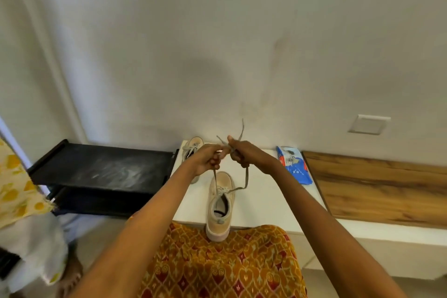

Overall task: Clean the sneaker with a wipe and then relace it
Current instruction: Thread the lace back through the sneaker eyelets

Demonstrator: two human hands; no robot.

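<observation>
We note one beige sneaker (220, 203) with a pale, thick sole, standing upright on the white worktop (268, 203), heel toward the person and overhanging the near edge, toe pointing to the wall. Its grey lace (246, 178) is threaded through the eyelets (the exact pattern is too small to tell), and both free ends rise from the tongue area, crossing above the toe. The left hand (208, 161) pinches one end and the right hand (242, 153) pinches the other, with a loose tip sticking up past the right hand. The wipe pack (294, 164) (blue, lying flat) rests on the worktop right of the sneaker, apart from it.
</observation>
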